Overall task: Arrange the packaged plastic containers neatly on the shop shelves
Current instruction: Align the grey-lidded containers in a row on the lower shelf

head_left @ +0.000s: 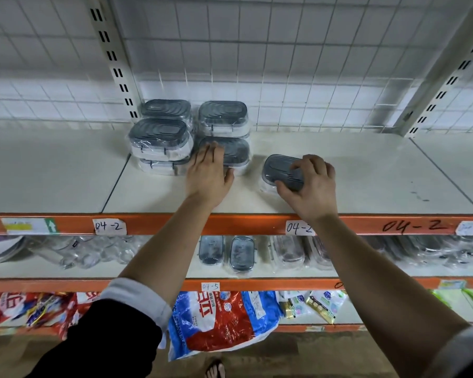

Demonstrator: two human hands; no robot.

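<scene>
Black cloth makes the sleeve (115, 331) on the left arm, low in the view, and it has a white cuff. A foot (215, 369) in a sandal stands on the floor between the 2 arms.

On the lowest shelf lies a red, white and blue bag (216, 323). On the shelf above it lie more wrapped tubs (241, 253) with grey lids.

Next comes an orange rail (230, 223) with paper tags (109, 226) that say "04-2". Behind it is the white top shelf (380, 173), where both hands are.

The right hand (309, 184) grips a single box (280, 170). Its fingers curl over the grey lid and the thumb holds the near edge. This box sits on the top shelf, apart from the others and to their right.

The left hand (209, 173) lies flat with its fingers straight on the lid of the front box (236, 152), which is in clear wrap. The thumb is by the near edge of the box.

Just left of that box is a pile (160, 143) of 2 boxes. Behind them stand 2 back boxes (223, 115), side by side, close to the wall.

At the very back is a white wire grid (284, 64) and 2 metal posts (115, 58) with slots.
</scene>
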